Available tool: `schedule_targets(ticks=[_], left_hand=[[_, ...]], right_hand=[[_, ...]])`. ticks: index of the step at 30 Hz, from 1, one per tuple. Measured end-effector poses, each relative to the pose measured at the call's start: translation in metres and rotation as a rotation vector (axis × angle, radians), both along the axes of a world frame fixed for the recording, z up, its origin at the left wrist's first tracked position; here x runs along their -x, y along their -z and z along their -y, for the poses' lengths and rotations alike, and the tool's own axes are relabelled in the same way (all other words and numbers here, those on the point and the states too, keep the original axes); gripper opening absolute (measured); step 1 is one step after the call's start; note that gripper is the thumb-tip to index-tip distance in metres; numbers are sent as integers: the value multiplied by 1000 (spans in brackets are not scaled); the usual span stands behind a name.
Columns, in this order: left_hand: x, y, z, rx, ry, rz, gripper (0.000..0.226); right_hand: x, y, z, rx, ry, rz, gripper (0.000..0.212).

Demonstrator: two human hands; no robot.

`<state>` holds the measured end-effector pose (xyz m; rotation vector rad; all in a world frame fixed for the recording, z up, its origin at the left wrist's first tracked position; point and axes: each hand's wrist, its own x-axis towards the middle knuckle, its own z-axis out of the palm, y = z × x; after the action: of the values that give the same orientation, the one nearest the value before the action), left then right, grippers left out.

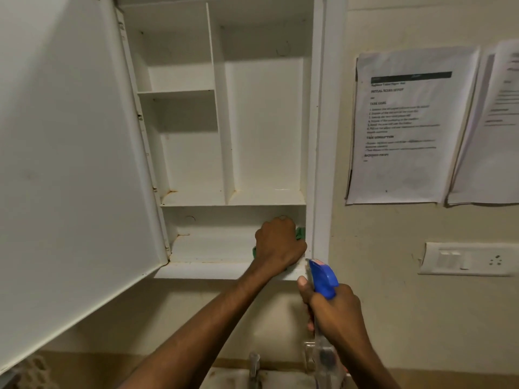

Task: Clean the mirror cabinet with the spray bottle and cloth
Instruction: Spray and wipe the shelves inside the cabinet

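Head view, close, angled up at cabinet [318,136]

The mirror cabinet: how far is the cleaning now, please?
Done: the cabinet door is open and the shelves are bare. In hand: the left hand presses the green cloth into the bottom compartment's right corner, and the right hand holds the spray bottle. Left: brownish stains along the shelf edges; the mirror face cannot be seen.

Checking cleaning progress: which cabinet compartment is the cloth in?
The bottom full-width compartment: the left hand presses the green cloth there; upper compartments hold nothing.
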<state>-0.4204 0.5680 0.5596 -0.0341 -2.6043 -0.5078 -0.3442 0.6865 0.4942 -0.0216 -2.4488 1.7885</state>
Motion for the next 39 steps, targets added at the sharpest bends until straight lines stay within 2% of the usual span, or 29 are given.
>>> schedule_targets(ticks=[4, 8, 13, 17, 20, 22, 27, 31, 37, 39], left_hand=[[-2, 14, 5, -132, 90, 36, 25], [-4, 20, 17, -207, 185, 56, 39], [-2, 17, 16, -125, 181, 96, 19], [-3, 17, 4, -166, 135, -38, 36], [-2, 14, -4, -215, -21, -235, 31], [1, 10, -3, -218, -83, -294, 27], [4, 16, -14, -265, -42, -131, 10], [6, 21, -10, -361, -52, -174, 16], [14, 23, -14, -335, -69, -157, 11], [19, 25, -9, -255, -85, -119, 26]], right_hand=[[-4, 10, -8, -5, 41, -43, 36], [-7, 17, -2, -46, 19, -142, 24], [-9, 24, 5, -83, 81, -254, 25], [-10, 28, 6, -74, 109, -252, 26], [-12, 29, 5, -69, 108, -239, 29], [-12, 29, 1, -58, 128, -244, 28], [-14, 25, -5, -43, 140, -239, 25], [-16, 24, -6, -30, 141, -228, 24], [-20, 26, -11, 18, 152, -216, 22], [-21, 28, -13, 23, 145, -211, 21]])
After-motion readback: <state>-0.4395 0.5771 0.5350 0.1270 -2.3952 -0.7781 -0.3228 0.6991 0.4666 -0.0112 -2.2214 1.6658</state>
